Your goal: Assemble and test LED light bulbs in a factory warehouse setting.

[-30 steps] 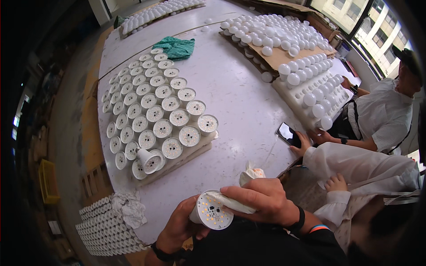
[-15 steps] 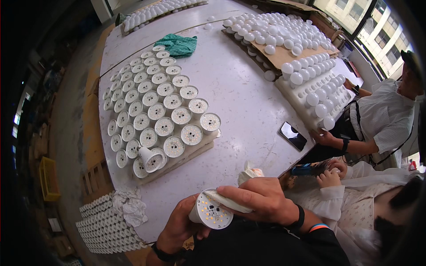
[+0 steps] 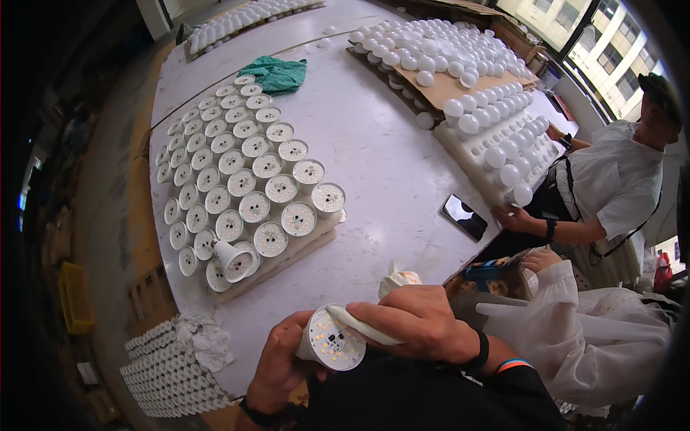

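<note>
The bulb base point(image 3: 332, 343) sits low and near in the scene, at the near edge of the white table point(image 3: 388, 165): a white plastic cup whose open face shows a round board dotted with small yellow chips. The left hand point(image 3: 282, 360) wraps closed around its body from below. The right hand point(image 3: 417, 325) is closed on a soft white tube point(image 3: 363, 327), its tip touching the rim. With the cup held in the air and not braced, a slip of the tube could smear the board, or too hard a squeeze could spill paste over the edge; that is a judgement only.

To the far left a tray point(image 3: 287, 248) holds rows of matching open cups, smooth and matte, with one tipped cup point(image 3: 231, 260) on its side. A crumpled green cloth point(image 3: 274, 73) lies farther off. At far right, glossy round white domes point(image 3: 496, 154) fill foam and cardboard trays, and a dark phone point(image 3: 464, 216) lies flat beside another person's hand point(image 3: 512, 218).
</note>
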Demonstrator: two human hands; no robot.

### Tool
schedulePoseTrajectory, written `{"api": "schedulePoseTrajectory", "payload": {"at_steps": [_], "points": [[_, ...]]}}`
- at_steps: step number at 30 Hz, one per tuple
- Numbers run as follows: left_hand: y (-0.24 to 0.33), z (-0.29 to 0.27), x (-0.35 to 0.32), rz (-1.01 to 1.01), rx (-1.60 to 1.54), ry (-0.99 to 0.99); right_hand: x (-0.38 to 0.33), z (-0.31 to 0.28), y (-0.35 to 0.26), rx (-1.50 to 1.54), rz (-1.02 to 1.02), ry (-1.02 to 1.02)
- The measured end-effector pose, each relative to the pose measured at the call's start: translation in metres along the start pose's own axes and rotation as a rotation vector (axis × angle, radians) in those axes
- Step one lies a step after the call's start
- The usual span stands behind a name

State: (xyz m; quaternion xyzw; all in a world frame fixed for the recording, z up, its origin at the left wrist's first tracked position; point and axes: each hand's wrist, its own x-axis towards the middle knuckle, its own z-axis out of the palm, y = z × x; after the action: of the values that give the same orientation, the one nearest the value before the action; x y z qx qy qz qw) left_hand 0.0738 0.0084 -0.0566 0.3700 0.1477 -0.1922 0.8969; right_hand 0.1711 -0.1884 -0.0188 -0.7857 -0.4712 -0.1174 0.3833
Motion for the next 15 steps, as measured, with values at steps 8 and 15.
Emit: {"api": "schedulePoseTrajectory", "payload": {"at_steps": [8, 15], "points": [[-0.006, 0.012, 0.001, 0.195, 0.024, -0.004, -0.003, -0.007, -0.002, 0.007, 0.007, -0.018], [-0.007, 0.012, -0.002, 0.312, 0.069, 0.057, -0.008, -0.007, 0.001, -0.028, 0.021, -0.016]]}}
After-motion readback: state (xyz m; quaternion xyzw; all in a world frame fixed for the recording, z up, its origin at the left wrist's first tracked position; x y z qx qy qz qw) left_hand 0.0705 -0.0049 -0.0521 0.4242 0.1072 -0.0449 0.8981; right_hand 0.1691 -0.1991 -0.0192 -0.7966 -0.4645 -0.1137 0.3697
